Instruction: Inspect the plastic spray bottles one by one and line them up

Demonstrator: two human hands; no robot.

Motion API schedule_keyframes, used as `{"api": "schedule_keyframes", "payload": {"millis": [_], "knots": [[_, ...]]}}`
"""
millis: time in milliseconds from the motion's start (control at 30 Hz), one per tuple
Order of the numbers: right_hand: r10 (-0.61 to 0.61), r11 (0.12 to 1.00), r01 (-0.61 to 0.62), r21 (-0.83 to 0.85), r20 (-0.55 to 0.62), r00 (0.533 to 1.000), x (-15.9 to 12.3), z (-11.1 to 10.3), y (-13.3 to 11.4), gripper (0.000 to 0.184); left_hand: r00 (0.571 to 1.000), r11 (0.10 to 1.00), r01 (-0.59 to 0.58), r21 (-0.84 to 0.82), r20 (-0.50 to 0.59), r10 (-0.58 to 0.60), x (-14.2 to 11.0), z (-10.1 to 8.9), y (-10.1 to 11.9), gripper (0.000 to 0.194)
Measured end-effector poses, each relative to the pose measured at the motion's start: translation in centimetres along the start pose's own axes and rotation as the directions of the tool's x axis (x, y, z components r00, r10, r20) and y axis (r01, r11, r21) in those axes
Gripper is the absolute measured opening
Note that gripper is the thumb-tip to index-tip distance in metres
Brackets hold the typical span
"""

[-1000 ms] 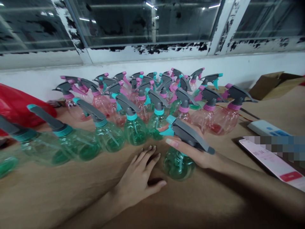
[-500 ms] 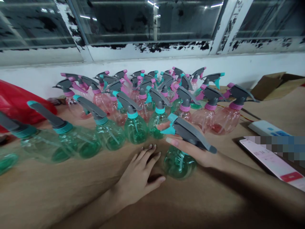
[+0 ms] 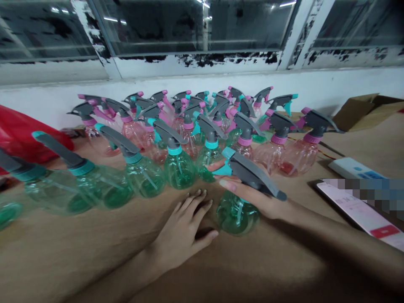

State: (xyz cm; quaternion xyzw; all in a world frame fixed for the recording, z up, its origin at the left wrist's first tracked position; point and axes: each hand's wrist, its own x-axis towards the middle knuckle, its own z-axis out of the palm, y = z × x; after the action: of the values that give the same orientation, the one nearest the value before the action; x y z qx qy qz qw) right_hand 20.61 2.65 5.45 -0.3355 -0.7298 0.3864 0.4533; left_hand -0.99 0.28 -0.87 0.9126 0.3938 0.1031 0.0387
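My right hand (image 3: pixel 265 202) is wrapped round the neck of a green spray bottle (image 3: pixel 236 216) with a grey and turquoise trigger head. The bottle stands upright on the wooden table, its nozzle pointing to the upper left. Just left of it, my left hand (image 3: pixel 186 229) lies flat on the table, fingers spread, holding nothing. Beyond my hands runs a row of green spray bottles, among them one (image 3: pixel 179 168) directly ahead and another (image 3: pixel 145 179) to its left. Pink spray bottles (image 3: pixel 298 155) stand behind them, packed close together.
A phone (image 3: pixel 360 210) with a lit screen lies at the right, near a white and blue device (image 3: pixel 355 168). An opened cardboard box (image 3: pixel 362 113) sits at the back right. At the far left is a red plastic bag (image 3: pixel 28 134). A white wall with windows closes off the back.
Hardly anything differs. The view has shifted very slightly, while both hands and the held spray bottle keep their places.
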Motion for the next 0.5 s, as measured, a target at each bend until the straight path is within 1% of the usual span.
{"api": "schedule_keyframes", "payload": {"millis": [133,333,500], "knots": [[-0.007,0.999,0.006,0.045,0.009,1.0,-0.06,-0.04,0.15,0.028,1.0,1.0,-0.005,-0.008,-0.009,0.005,0.04,0.01,0.01,0.058],[-0.027,0.999,0.027,0.021,0.011,1.0,0.04,-0.12,0.14,0.027,1.0,1.0,0.002,-0.013,-0.011,-0.002,0.01,-0.02,0.02,0.057],[-0.007,1.0,0.007,0.017,0.023,1.0,-0.02,-0.16,0.11,0.028,1.0,1.0,0.007,0.004,-0.004,-0.007,0.03,0.04,0.05,0.056]]}}
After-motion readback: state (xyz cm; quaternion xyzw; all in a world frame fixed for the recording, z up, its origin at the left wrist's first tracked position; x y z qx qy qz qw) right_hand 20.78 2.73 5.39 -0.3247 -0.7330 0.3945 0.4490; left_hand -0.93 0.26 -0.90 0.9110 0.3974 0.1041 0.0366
